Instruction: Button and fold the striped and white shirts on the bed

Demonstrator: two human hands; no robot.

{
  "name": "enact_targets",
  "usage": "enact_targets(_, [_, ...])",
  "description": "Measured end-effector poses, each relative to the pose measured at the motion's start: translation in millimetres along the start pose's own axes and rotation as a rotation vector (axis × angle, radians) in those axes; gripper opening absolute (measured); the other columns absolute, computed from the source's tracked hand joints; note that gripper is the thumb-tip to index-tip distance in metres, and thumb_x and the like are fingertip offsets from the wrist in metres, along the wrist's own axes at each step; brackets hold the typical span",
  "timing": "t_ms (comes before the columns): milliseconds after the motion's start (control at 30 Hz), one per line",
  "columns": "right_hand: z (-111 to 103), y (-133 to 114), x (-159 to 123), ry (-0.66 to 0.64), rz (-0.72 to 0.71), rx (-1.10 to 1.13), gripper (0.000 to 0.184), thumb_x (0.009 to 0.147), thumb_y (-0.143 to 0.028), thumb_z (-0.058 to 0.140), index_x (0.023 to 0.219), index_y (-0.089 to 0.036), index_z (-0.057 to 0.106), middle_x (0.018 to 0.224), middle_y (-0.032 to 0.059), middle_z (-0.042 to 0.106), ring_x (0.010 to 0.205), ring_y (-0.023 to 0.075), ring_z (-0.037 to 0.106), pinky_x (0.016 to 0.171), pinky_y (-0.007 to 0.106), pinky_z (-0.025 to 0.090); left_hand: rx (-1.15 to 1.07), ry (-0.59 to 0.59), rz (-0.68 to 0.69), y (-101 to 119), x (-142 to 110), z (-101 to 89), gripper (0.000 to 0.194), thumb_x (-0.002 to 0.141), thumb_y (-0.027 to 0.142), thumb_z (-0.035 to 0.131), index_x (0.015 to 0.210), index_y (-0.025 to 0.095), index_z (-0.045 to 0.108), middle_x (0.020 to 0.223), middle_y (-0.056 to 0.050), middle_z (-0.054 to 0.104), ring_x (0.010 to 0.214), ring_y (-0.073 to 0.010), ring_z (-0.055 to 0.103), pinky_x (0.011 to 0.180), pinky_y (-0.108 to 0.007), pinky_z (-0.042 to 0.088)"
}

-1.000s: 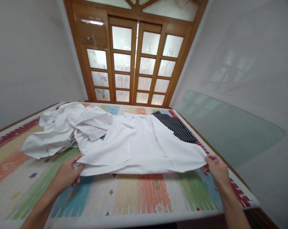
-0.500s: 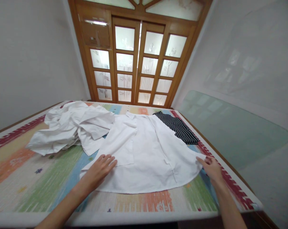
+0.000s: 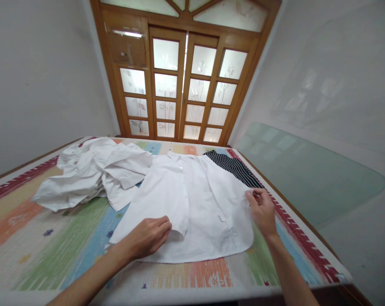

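Spread in front of me is a white button-up shirt (image 3: 205, 204), its collar pointing away and its curved hem towards me. My left hand (image 3: 152, 236) is closed at the lower part of the left front panel, the fingers pinching its cloth near the placket. Over at the shirt's right edge, my right hand (image 3: 261, 210) grips the side of the cloth between thumb and fingers. The fabric by the right hand lies partly over a black-and-white striped garment (image 3: 233, 166).
A crumpled heap of white clothes (image 3: 93, 170) lies on the left. The table (image 3: 84, 246) wears a multicoloured striped cover. Wooden doors with glass panes (image 3: 182, 89) stand behind it, and a pale green panel (image 3: 310, 170) is on the right wall.
The shirt has been lowered flat onto the table. My left hand moved right, from the hem corner to the front panel; my right hand came inward and away from me, bringing the side edge along.
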State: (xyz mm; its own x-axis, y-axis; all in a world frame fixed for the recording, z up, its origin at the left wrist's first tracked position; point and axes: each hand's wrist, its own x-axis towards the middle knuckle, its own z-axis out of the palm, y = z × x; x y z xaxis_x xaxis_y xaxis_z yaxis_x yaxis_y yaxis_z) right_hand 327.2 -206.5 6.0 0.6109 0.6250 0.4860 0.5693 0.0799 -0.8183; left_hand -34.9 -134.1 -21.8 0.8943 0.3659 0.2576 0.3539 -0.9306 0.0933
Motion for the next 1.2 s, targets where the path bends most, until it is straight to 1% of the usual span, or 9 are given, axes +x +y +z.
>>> enact_targets(133, [23,-26,-32,-0.344,-0.201,0.013,0.023,0.090,-0.040,0.053,0.099,-0.020,0.058,0.082,0.0039,0.064,0.068,0.0157,0.060,0.060,0.025,0.049,-0.024,-0.176,0.066,9,0,3.9,0.008,0.087,0.013,0.044,0.088,0.019,0.049,0.092,-0.003,0.059,0.069,-0.0142,0.059,0.060,-0.025,0.043])
enact_targets(233, [37,-29,-55,-0.585,-0.392,-0.031,0.014,0.094,-0.029,0.047,0.099,-0.021,0.057,0.088,0.0050,0.065,0.071,0.0154,0.060,0.065,0.026,0.049,-0.049,-0.274,0.092,12,1,3.8,0.007,0.084,0.013,0.046,0.086,0.020,0.047,0.091,-0.003,0.059,0.069,-0.0151,0.059,0.061,-0.026,0.044])
enact_targets(333, [46,-28,-71,-0.744,-0.554,-0.036,0.010,0.093,-0.020,0.045,0.097,-0.021,0.055,0.087,0.0048,0.064,0.075,0.0161,0.060,0.066,0.026,0.048,-0.067,-0.309,0.093,14,1,-0.8,0.007,0.080,0.014,0.048,0.083,0.020,0.047,0.090,-0.003,0.059,0.068,-0.0162,0.058,0.060,-0.028,0.044])
enact_targets(467, [49,-29,-80,-0.784,-0.674,-0.006,0.012,0.090,-0.013,0.046,0.096,-0.021,0.052,0.089,0.0061,0.063,0.083,0.0181,0.059,0.071,0.029,0.048,-0.107,-0.355,0.073,16,0,-5.6,0.008,0.075,0.014,0.051,0.077,0.020,0.048,0.084,-0.002,0.059,0.065,-0.0167,0.058,0.058,-0.028,0.042])
enact_targets(667, [52,-33,-82,-0.758,-0.636,0.073,0.014,0.088,-0.010,0.047,0.095,-0.021,0.050,0.090,0.0063,0.061,0.085,0.0185,0.057,0.075,0.031,0.047,-0.197,-0.379,0.060,18,-1,-3.1,0.008,0.072,0.015,0.053,0.071,0.020,0.048,0.076,-0.001,0.061,0.064,-0.0165,0.059,0.058,-0.027,0.040])
enact_targets(900, [67,-34,-98,-0.953,-0.703,0.030,0.012,0.089,-0.012,0.047,0.096,-0.019,0.052,0.099,0.0082,0.060,0.090,0.0189,0.054,0.079,0.032,0.046,-0.228,-0.449,0.050,15,5,-1.8,0.008,0.067,0.020,0.061,0.066,0.019,0.053,0.071,-0.001,0.065,0.058,-0.0159,0.058,0.053,-0.026,0.036])
enact_targets(1033, [72,-31,-105,-1.041,-0.752,-0.050,0.015,0.087,-0.010,0.048,0.098,-0.019,0.053,0.102,0.0076,0.060,0.093,0.0191,0.052,0.082,0.032,0.043,-0.200,-0.402,-0.006,-2,20,-14.4,0.015,0.079,0.029,0.059,0.067,0.019,0.057,0.069,-0.002,0.066,0.060,-0.0160,0.059,0.056,-0.025,0.037])
enact_targets(1100, [74,-29,-107,-1.062,-0.783,-0.089,0.014,0.086,-0.011,0.050,0.097,-0.019,0.053,0.102,0.0072,0.060,0.094,0.0192,0.051,0.082,0.032,0.042,-0.146,-0.354,-0.054,-17,34,-20.8,0.025,0.088,0.032,0.051,0.068,0.019,0.059,0.070,-0.002,0.067,0.062,-0.0163,0.061,0.058,-0.025,0.038])
enact_targets(1200, [78,-27,-112,-1.089,-0.832,-0.162,0.009,0.086,-0.015,0.052,0.094,-0.019,0.053,0.101,0.0069,0.059,0.093,0.0193,0.049,0.081,0.032,0.040,-0.062,-0.296,-0.116,-41,59,-25.7,0.027,0.091,0.032,0.047,0.072,0.019,0.061,0.071,-0.003,0.067,0.064,-0.0174,0.062,0.059,-0.026,0.038])
